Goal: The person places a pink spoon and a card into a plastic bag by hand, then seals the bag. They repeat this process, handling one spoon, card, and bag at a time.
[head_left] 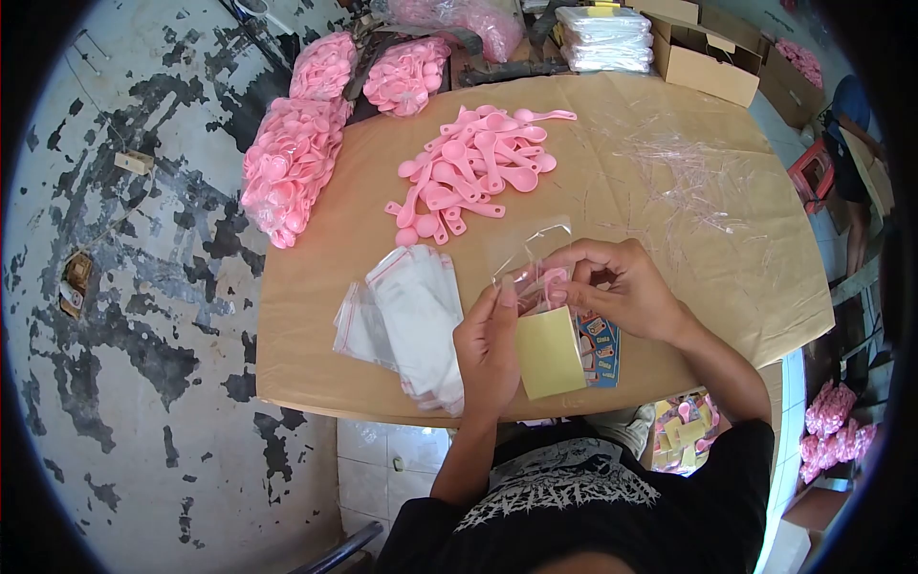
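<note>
My left hand (490, 349) is closed on the edge of a clear plastic bag (535, 239), thumb on top. The bag's open end points away from me. A yellow card (551, 356) hangs below my fingers; it seems to be inside the bag. Between my hands shows part of a pink spoon (553, 285). My right hand (626, 292) pinches at the spoon and the bag, its fingertips partly hidden. Blue printed cards (601, 354) lie under the yellow card. To the left sits a stack of clear plastic bags (416, 320).
Loose pink spoons (473, 163) are heaped at the far middle of the brown-papered table (316, 359). Bagged spoons (292, 172) stand at the far left. Thin clear strips (688, 182) are scattered right. Below the right edge, a box holds packed spoons (687, 430). Another person (851, 143) is at far right.
</note>
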The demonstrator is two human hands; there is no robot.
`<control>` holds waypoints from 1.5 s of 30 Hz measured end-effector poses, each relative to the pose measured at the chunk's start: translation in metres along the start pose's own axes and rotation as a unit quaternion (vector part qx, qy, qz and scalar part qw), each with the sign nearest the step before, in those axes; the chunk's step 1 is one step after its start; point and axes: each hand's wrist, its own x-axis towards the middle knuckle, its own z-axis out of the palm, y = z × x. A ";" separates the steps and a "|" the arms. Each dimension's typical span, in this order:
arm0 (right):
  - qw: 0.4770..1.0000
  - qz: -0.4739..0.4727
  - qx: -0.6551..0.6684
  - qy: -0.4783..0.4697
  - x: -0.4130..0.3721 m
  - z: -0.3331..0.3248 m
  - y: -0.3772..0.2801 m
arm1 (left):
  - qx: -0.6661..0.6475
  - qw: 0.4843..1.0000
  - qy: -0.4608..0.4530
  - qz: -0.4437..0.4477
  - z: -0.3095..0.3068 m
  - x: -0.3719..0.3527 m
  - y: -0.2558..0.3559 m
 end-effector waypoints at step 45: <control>0.978 -0.194 -0.022 -0.074 -0.005 -0.031 -0.007 | 0.010 0.989 -0.120 0.087 -0.009 -0.004 -0.020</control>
